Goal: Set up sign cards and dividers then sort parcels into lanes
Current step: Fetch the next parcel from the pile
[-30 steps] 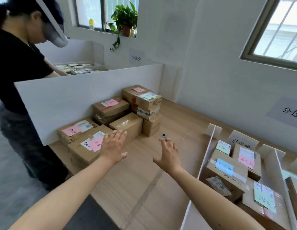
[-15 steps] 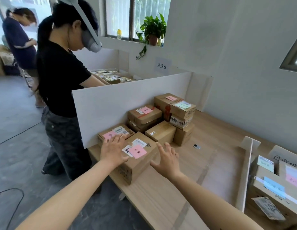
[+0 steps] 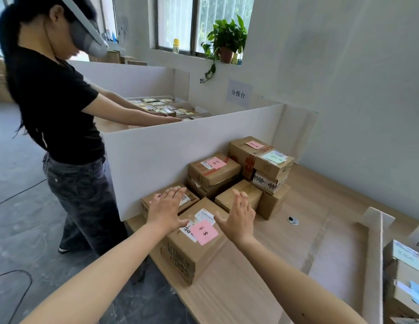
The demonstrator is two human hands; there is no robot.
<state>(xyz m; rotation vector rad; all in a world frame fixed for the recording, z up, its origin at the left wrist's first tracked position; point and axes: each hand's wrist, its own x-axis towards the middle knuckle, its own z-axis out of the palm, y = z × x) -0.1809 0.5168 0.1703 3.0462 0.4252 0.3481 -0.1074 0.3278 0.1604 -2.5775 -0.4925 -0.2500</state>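
Your left hand (image 3: 166, 212) and right hand (image 3: 239, 219), fingers spread, holding nothing, flank the front parcel (image 3: 192, 253); can't tell if they're touching it.

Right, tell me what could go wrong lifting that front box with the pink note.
The box sits close to the table edge, and the left hand and right hand are open, gripping nothing; a weak grab might tip it to the floor.
The pink note lies between the hands; a sliding palm could peel it.
Other boxes crowd close behind and may get knocked.
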